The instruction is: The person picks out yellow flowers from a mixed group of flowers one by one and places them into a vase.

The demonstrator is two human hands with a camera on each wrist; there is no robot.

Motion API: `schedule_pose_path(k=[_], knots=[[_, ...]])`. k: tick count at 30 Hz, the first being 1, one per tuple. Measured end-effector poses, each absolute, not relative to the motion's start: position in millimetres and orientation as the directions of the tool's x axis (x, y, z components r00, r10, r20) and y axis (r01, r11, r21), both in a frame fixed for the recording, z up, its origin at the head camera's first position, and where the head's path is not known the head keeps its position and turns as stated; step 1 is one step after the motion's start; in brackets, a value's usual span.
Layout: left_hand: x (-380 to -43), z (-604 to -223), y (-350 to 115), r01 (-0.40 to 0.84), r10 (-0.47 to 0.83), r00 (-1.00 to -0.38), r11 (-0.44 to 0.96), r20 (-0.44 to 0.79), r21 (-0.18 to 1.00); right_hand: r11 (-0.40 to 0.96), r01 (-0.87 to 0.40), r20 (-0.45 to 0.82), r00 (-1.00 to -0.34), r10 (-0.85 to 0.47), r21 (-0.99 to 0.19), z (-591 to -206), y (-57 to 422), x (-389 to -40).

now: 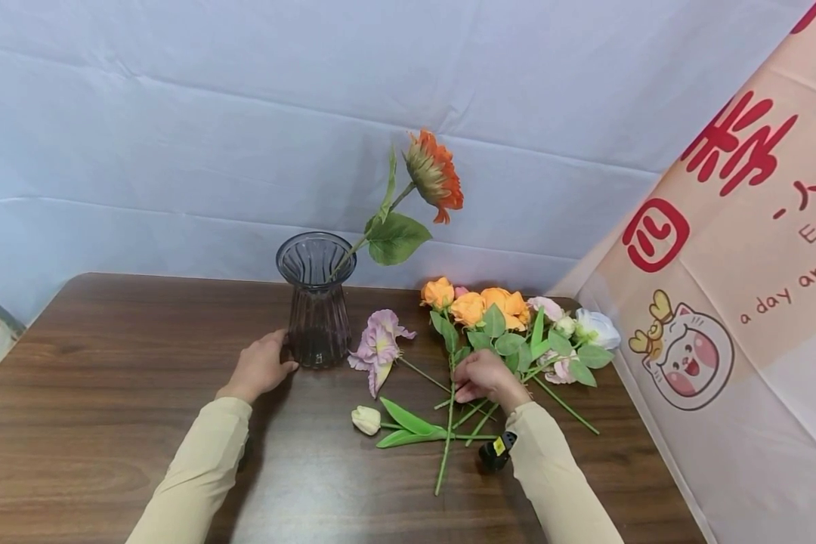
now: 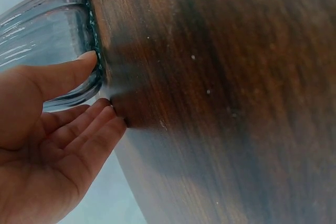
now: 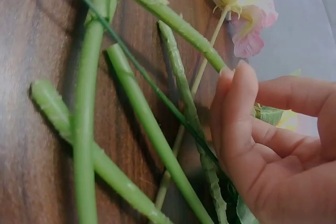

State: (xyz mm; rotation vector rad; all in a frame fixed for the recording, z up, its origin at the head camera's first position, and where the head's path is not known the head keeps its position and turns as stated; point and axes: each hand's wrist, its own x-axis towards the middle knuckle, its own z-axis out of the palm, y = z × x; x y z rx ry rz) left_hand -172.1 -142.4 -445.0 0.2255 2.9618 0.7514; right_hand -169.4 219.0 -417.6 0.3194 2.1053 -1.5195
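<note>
In the head view, a grey fluted glass vase point(image 1: 319, 325) stands upright, with one orange flower point(image 1: 442, 177) leaning out of it to the right. My left hand point(image 1: 261, 366) is at the left side of its base; in the left wrist view the thumb touches the glass, while the other fingers lie fairly straight beside it. My right hand point(image 1: 486, 375) pinches a green stem point(image 3: 173, 17) between thumb and fingertips. That stem appears to lead up to an orange rose point(image 1: 438, 293) at the pile's left. Leaves hide part of this join.
A purple flower point(image 1: 378, 347) and a white tulip point(image 1: 366, 420) lie between the vase and my right hand. More orange roses point(image 1: 506, 308), pink blooms and a pale blue flower point(image 1: 597, 329) lie behind it. Fabric walls border the brown table point(image 1: 75, 423).
</note>
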Motion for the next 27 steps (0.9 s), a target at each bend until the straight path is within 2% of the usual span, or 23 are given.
schedule_pose_path(k=[27], knots=[[-171.2, -441.9, -141.4, 0.120, 0.163, -0.985, 0.872, -0.050, 0.474, 0.155, 0.546, -0.567, -0.784, -0.252, -0.823, -414.6, 216.3, -169.9]])
